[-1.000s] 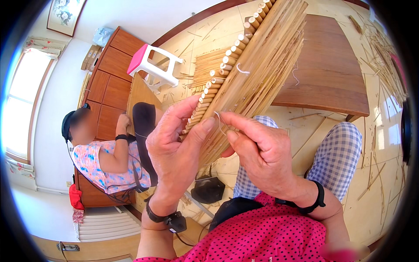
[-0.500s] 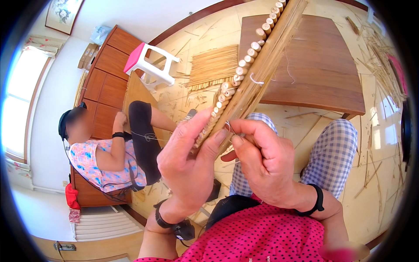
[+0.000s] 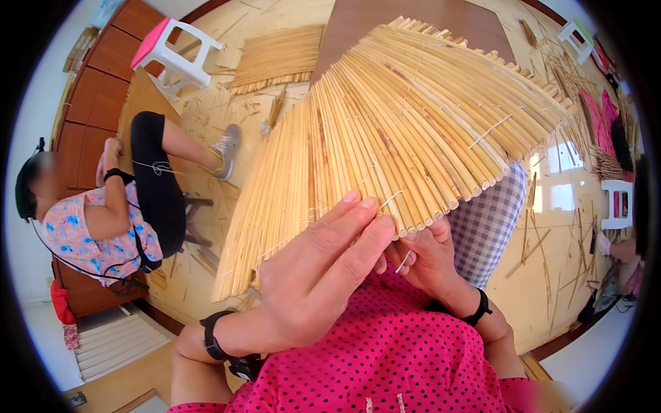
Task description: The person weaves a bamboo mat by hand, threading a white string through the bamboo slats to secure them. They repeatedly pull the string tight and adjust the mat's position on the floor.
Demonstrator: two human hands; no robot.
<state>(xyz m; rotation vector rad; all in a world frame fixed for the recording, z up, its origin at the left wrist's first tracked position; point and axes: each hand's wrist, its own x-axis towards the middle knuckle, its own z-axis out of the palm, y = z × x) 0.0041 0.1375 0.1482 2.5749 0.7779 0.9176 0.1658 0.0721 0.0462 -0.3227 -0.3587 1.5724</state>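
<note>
A mat of straw-coloured reeds (image 3: 385, 131) fans out in front of me, its near edge raised over my lap. My left hand (image 3: 310, 275) is closed on that edge, its fingers lying together across the reed ends. Just to the right, my right hand (image 3: 434, 258) is closed below the edge, some of its fingers hidden by the reeds. A short white string (image 3: 403, 262) pokes out by the right fingertips. One white thread (image 3: 391, 199) crosses the reeds beside the left fingertips, and a longer thread (image 3: 490, 131) lies farther right on the mat.
A brown wooden table (image 3: 475, 27) stands beyond the mat. On the littered floor lies another reed mat (image 3: 279, 58), near a pink-topped white stool (image 3: 182, 55). At left sits a person (image 3: 89, 213) with a string. Loose reeds (image 3: 578, 89) and a white stool (image 3: 616, 204) are at right.
The mat has turned from nearly edge-on to spread with its broad face up. My right hand has gone below its near edge, while my left has flattened over the top. The view has shifted.
</note>
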